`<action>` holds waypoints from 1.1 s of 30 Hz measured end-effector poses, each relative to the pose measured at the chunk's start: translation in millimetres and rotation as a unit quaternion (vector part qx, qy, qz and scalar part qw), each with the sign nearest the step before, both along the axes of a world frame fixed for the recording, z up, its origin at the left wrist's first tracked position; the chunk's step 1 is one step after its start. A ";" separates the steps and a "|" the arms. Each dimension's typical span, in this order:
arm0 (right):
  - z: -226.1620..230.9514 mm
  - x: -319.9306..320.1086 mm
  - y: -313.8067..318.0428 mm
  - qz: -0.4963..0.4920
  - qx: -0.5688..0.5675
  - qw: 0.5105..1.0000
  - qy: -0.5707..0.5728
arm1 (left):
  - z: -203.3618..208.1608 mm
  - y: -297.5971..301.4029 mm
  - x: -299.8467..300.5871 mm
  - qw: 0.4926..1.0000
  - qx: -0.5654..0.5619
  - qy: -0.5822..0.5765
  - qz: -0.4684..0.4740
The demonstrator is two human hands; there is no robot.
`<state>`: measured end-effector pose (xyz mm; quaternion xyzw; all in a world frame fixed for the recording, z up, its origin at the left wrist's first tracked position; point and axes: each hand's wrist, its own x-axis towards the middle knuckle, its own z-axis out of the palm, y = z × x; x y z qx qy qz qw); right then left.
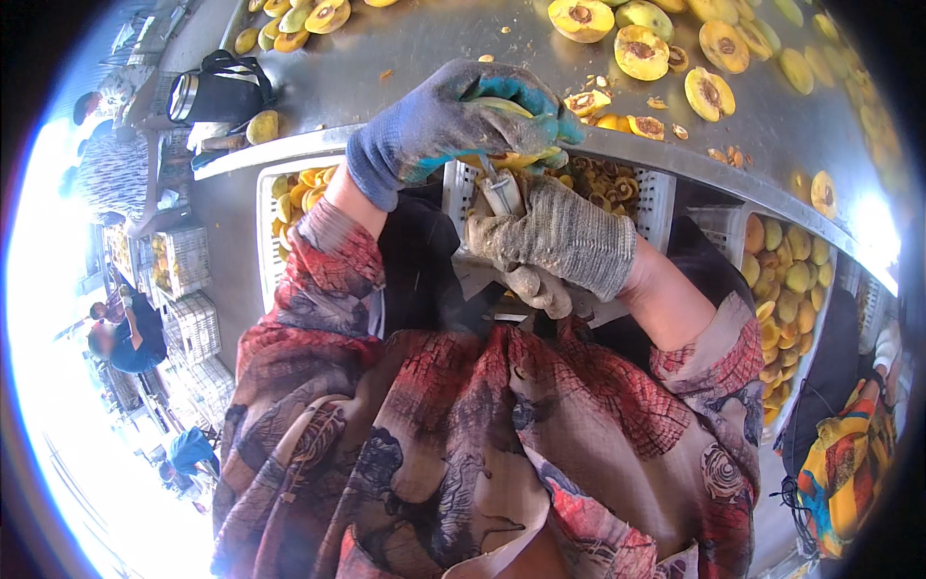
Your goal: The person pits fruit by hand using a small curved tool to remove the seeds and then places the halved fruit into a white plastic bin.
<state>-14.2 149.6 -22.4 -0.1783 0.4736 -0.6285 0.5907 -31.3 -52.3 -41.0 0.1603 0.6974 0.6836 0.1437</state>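
My left hand [473,116], in a blue-grey glove with teal palm coating, is closed around a yellow peach-like fruit half [500,108] above the steel table's near edge. Wrapped in a grey knit glove, my right hand [555,236] grips a pitting tool [503,195] by its pale handle. The tool's metal end points up at the fruit, and my left fingers hide its tip. Directly below both hands stands a white crate [658,207] holding dark pits and scraps.
Halved fruits [709,94], many with brown pits, lie across the steel table [434,48]. A crate of yellow pieces [282,207] is at left, a crate of fruit halves [786,289] at right. A black flask [217,95] rests at the table's left end. People work far left.
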 end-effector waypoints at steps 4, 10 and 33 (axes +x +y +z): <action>-10.2 2.3 4.2 -0.019 -0.095 0.991 -0.096 | 5.7 1.1 8.7 0.998 0.056 -0.021 0.027; -8.3 1.8 2.5 -0.029 -0.118 0.980 -0.159 | 32.8 50.1 33.2 0.925 0.230 -0.125 0.275; -65.9 6.0 -5.1 0.234 0.347 0.647 0.637 | 33.4 -86.1 138.2 0.816 0.064 -0.059 0.571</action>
